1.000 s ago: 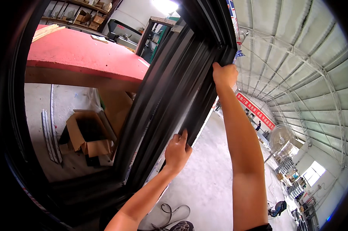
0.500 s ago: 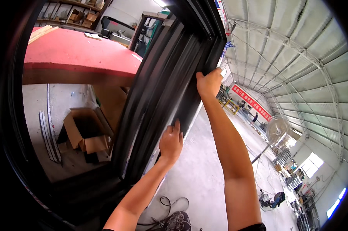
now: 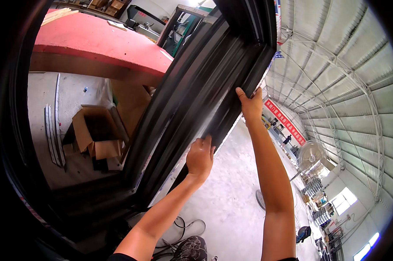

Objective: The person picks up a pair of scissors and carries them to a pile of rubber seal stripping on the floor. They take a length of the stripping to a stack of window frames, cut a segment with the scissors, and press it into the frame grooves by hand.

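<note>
A large black window frame (image 3: pixel 192 93) with grooved profiles stands tilted in front of me, its top leaning right. My right hand (image 3: pixel 252 104) grips the frame's right-hand edge high up, the thumb on the dark face and the fingers around the outer side. Lower on the same side, my left hand (image 3: pixel 200 158) holds the profile with bent fingers; part of its grip is hidden by the back of the hand. Both arms reach up from the lower edge.
Through the frame show a red-topped table (image 3: pixel 101 41), an open cardboard box (image 3: pixel 85 130) and pale strips (image 3: pixel 52 135) on the floor. Black cables (image 3: pixel 190 226) lie near my leg. A standing fan (image 3: pixel 310 155) and a distant person (image 3: pixel 287 139) are to the right.
The frame leans farther right in view, and both hands have shifted right with it, keeping their grip. My right hand sits lower in the picture; the whole view has moved too.
</note>
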{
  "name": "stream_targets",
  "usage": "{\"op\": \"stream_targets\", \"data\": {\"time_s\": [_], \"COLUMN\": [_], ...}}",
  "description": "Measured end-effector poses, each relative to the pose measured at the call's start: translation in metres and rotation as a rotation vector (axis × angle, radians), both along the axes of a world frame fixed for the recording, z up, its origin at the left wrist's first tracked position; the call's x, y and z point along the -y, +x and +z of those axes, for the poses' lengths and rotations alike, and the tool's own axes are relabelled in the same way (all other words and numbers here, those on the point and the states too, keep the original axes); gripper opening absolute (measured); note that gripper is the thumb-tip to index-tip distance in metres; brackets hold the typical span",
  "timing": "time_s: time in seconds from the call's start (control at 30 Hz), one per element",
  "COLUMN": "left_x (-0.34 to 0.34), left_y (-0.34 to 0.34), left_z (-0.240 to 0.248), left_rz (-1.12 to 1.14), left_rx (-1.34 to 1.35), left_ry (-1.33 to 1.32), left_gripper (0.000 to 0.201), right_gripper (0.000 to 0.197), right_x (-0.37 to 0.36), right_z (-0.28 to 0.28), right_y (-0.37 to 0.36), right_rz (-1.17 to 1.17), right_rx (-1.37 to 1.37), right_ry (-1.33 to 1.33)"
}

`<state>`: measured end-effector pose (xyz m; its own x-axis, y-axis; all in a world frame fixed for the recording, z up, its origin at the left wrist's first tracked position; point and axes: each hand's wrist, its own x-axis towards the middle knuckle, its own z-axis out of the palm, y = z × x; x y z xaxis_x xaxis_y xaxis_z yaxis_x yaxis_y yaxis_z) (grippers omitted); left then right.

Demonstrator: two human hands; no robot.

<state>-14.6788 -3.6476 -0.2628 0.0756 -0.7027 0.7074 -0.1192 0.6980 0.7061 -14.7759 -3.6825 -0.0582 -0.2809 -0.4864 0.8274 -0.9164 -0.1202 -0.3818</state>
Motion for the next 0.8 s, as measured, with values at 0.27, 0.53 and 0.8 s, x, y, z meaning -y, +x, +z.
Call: {"op": "stream_targets", "data": {"time_s": [0.27,0.53,0.8], "left_x": [0.005,0.014,0.01], "left_y": [-0.004,-0.008,-0.001], "left_z": [-0.009,-0.014,-0.004], "left_rz": [0.09,0.103,0.007], "left_rx": [-0.035,-0.082,0.057], "left_ry": [-0.099,-0.154,-0.043], "left_gripper": [0.034,0.035,0.035], "right_gripper": [0.077,0.056,0.042], "right_x": [0.003,-0.017,-0.003], "right_z": [-0.003,0.005,0.0], "right_y": [-0.008,0.008,-0.01], "right_rz": [0.168,0.277,0.17], "right_rx": [0.039,0.233,0.189], "right_ry": [0.015,0.237,0.077]}}
